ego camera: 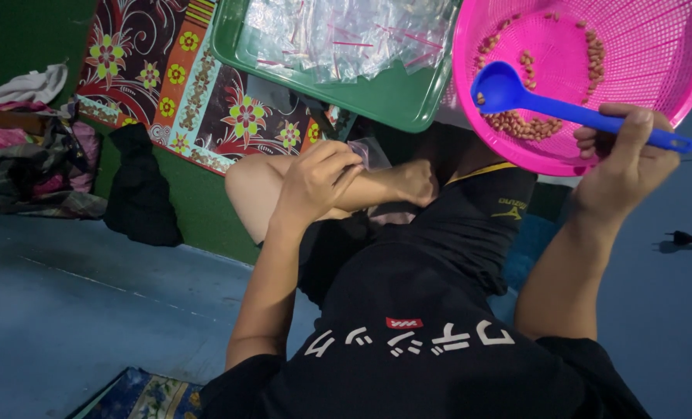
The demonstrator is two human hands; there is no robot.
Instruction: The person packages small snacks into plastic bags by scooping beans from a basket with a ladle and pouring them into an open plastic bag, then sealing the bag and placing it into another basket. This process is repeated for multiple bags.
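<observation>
My right hand (624, 155) grips the handle of a blue plastic spoon (517, 95). Its bowl hangs over a pink basket (656, 46) that holds a scatter of peanuts (528, 126). My left hand (315, 180) pinches a small clear plastic bag (364, 152) above my crossed legs, near my foot. The bag is mostly hidden by my fingers. I cannot tell what is inside it.
A green tray (396, 99) with several clear small bags lies ahead on a floral mat (183, 85). A pile of clothes (28, 147) and a black cloth (140, 194) lie at the left. A black plug (683, 238) rests on the blue floor at the right.
</observation>
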